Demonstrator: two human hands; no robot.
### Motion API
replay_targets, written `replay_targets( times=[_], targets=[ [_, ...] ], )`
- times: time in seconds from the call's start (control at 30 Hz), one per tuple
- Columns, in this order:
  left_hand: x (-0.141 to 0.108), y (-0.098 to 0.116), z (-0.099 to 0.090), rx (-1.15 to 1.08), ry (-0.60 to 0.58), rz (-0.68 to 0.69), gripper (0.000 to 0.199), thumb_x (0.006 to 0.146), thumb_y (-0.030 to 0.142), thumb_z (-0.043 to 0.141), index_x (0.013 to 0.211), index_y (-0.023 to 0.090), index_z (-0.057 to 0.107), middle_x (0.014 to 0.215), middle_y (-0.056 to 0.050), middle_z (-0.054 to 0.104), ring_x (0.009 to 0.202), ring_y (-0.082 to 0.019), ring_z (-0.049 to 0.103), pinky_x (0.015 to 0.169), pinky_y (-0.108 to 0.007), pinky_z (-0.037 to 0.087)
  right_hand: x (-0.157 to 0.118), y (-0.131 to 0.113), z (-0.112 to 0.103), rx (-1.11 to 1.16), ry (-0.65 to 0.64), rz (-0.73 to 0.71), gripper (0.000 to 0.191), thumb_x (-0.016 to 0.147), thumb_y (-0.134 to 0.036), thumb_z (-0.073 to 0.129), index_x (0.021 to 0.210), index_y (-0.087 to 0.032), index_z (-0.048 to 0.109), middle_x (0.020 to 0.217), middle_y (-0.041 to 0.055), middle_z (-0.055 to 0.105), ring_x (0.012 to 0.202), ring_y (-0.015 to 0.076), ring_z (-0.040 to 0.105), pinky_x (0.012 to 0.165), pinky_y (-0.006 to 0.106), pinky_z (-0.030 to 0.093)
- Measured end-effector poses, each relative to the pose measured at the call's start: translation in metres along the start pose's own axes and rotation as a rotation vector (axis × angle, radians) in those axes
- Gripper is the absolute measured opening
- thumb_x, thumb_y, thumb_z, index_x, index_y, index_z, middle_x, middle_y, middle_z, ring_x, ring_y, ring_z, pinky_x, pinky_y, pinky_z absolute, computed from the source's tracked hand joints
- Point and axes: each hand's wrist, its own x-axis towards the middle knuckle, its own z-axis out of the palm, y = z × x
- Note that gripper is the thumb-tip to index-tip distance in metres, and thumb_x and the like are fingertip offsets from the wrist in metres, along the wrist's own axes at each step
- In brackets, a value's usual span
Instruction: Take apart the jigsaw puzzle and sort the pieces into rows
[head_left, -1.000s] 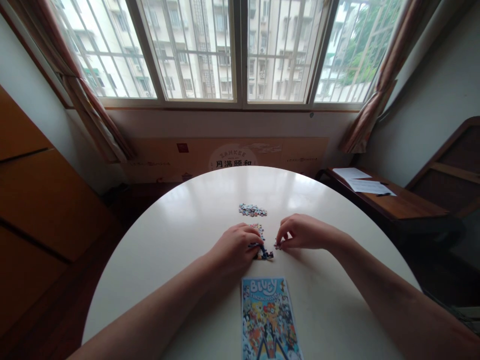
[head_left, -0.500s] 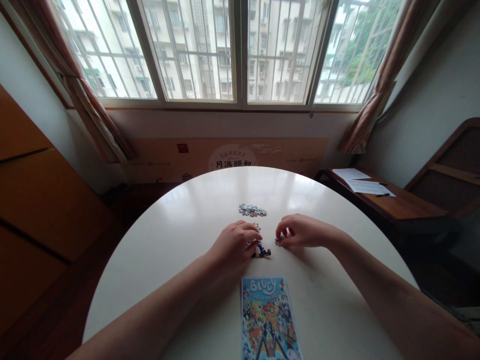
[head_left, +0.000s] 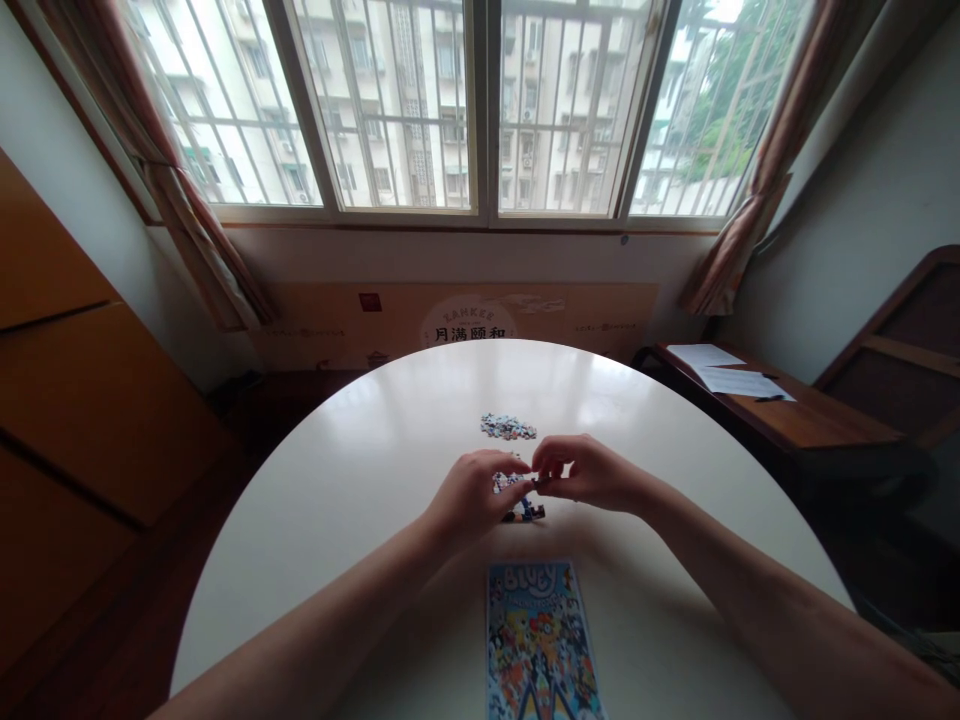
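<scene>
Several small jigsaw pieces, joined into a partly built puzzle (head_left: 532, 512), lie on the white round table (head_left: 360, 470), half covered by my left hand (head_left: 474, 492). That hand has its thumb and fingers curved but apart above the puzzle, the tips close to my right hand (head_left: 581, 472). Between the thumb and fingers of my right hand is a small dark puzzle piece (head_left: 538, 482), mostly hidden by the fingertips. Whether my left thumb touches this piece I cannot tell. A loose heap of puzzle pieces (head_left: 508, 427) sits just beyond both hands.
Nearer to me lies a colourful picture sheet (head_left: 540, 640) headed "Bluey". To the right stands a low wooden table (head_left: 825, 410) with papers (head_left: 742, 382) and pens on it. A barred window and a long printed box (head_left: 315, 310) are behind the round table.
My right hand has moved left and lifted the small piece from the table, so its fingertips are now beside my left hand's. My left hand has shifted slightly. The view has tilted a little.
</scene>
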Motion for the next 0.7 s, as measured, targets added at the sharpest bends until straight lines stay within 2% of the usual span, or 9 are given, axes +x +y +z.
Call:
replay_targets(
  times=[0.17, 0.3, 0.5, 0.7],
  targets=[
    [0.0025, 0.0012, -0.004, -0.215, -0.046, -0.142, 0.017, 0.083, 0.031, 0.067, 0.085, 0.018, 0.078, 0.077, -0.004, 0.075, 0.071, -0.018, 0.067, 0.066, -0.025, 0.049, -0.0004, -0.0062, 0.0075, 0.22, 0.023, 0.05, 0.028, 0.076, -0.034, 0.078, 0.093, -0.016, 0.065, 0.077, 0.0034, 0.068, 0.069, 0.0156, 0.067, 0.052, 0.023, 0.056],
    [0.0044, 0.0021, -0.0078, -0.392, -0.047, -0.232, 0.025, 0.081, 0.038, 0.068, 0.084, 0.015, 0.077, 0.078, -0.007, 0.075, 0.073, -0.019, 0.066, 0.066, -0.027, 0.049, 0.0013, -0.0034, 0.0056, 0.422, 0.031, 0.077, 0.031, 0.075, -0.033, 0.08, 0.095, -0.015, 0.066, 0.076, 0.004, 0.071, 0.07, 0.0171, 0.069, 0.053, 0.025, 0.06],
    [0.0048, 0.0012, -0.0066, -0.606, -0.061, -0.272, 0.026, 0.077, 0.038, 0.072, 0.08, 0.013, 0.074, 0.068, -0.004, 0.069, 0.063, -0.014, 0.059, 0.062, -0.026, 0.046, 0.0035, -0.0018, 0.0049, 0.565, 0.037, 0.115, 0.03, 0.071, -0.028, 0.084, 0.092, -0.014, 0.068, 0.073, 0.004, 0.072, 0.064, 0.0156, 0.069, 0.048, 0.023, 0.058],
    [0.0046, -0.0021, -0.0065, -0.574, -0.005, -0.241, 0.027, 0.077, 0.039, 0.073, 0.083, 0.013, 0.076, 0.071, -0.005, 0.071, 0.065, -0.015, 0.06, 0.063, -0.026, 0.046, 0.0062, -0.0069, 0.0075, 0.579, 0.105, 0.175, 0.031, 0.067, -0.03, 0.086, 0.088, -0.014, 0.068, 0.073, 0.0029, 0.072, 0.06, 0.014, 0.067, 0.046, 0.022, 0.056]
  ],
)
